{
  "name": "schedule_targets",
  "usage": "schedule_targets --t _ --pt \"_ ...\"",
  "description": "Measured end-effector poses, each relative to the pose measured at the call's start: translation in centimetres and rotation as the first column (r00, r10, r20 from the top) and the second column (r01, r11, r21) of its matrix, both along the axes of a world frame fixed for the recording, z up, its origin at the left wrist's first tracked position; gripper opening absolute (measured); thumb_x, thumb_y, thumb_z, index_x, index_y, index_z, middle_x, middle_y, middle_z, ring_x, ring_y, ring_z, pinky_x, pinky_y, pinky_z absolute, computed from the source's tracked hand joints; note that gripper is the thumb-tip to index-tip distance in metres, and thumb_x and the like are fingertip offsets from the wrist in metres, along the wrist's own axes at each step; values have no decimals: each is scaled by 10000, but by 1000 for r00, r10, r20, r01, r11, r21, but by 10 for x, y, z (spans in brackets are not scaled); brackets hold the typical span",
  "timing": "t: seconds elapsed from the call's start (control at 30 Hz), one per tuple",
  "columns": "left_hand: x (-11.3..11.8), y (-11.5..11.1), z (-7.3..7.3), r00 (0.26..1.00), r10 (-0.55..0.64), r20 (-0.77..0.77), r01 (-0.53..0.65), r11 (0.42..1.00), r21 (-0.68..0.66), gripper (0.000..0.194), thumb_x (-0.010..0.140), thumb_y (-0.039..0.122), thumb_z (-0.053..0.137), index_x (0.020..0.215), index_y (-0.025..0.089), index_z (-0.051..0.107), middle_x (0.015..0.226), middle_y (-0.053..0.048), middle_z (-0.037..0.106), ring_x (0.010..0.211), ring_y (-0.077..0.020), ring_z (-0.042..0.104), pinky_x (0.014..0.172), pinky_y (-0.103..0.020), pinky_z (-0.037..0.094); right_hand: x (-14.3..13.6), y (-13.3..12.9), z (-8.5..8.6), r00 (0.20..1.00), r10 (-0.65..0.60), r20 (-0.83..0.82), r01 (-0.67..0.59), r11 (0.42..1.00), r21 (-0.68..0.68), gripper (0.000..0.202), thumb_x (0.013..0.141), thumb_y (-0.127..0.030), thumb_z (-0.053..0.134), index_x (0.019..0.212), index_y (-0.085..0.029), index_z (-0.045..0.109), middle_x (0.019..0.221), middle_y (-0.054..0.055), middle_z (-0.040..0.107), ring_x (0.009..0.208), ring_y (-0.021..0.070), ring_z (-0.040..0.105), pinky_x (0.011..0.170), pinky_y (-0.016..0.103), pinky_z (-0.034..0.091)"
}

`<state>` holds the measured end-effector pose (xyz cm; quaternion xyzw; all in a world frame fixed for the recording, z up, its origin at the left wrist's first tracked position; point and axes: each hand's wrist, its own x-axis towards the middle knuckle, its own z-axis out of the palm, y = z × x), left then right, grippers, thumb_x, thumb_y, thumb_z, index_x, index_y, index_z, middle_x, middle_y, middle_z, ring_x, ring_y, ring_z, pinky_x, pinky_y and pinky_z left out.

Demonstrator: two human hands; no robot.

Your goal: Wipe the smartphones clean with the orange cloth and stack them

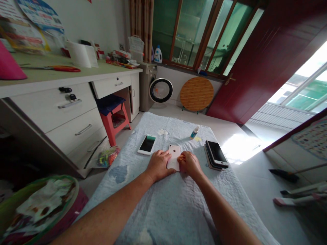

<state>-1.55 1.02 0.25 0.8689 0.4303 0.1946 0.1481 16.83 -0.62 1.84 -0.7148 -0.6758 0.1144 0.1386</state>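
Note:
A light pink phone (174, 158) lies back side up on the blue cloth (163, 204), between my two hands. My left hand (160, 165) rests on its left edge, fingers and thumb spread around it. At its right edge my right hand (189, 162) is closed on a small orange cloth (181, 158). To the left lies a white phone (147, 144) with its dark screen up. A stack of phones (216, 153) sits on the right. Behind, a small spray bottle (194, 132) stands upright.
A desk with drawers (58, 105) runs along the left, with a red stool (116, 119) under it. At the lower left is a full waste bin (76, 197). A washing machine (147, 85) and a round wooden tabletop (196, 93) are at the back.

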Motion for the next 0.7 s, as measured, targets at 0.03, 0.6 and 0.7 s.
schedule_targets --t 0.03,0.6,0.7 --pt "0 0 0 1000 -1 -1 1 1000 4 622 649 596 738 1124 207 639 1327 -100 576 1128 -328 515 973 -447 407 -1 8 1 1000 -16 12 16 1000 8 170 823 -207 554 930 -163 678 918 69 669 839 159 572 688 220 344" --pt "1 3 -4 996 70 63 -69 997 -22 823 587 614 770 1232 182 496 1105 -102 642 1048 -315 570 924 -401 419 -21 30 4 972 227 68 -232 969 85 220 876 -170 498 859 -194 716 939 50 621 916 155 533 799 217 349" --pt "1 4 -7 997 46 62 -46 999 -8 795 601 605 766 1207 163 502 1082 -102 644 1041 -308 571 915 -394 423 -15 8 1 954 297 44 -300 949 102 232 879 -167 502 770 -193 705 911 43 610 868 141 526 795 214 350"
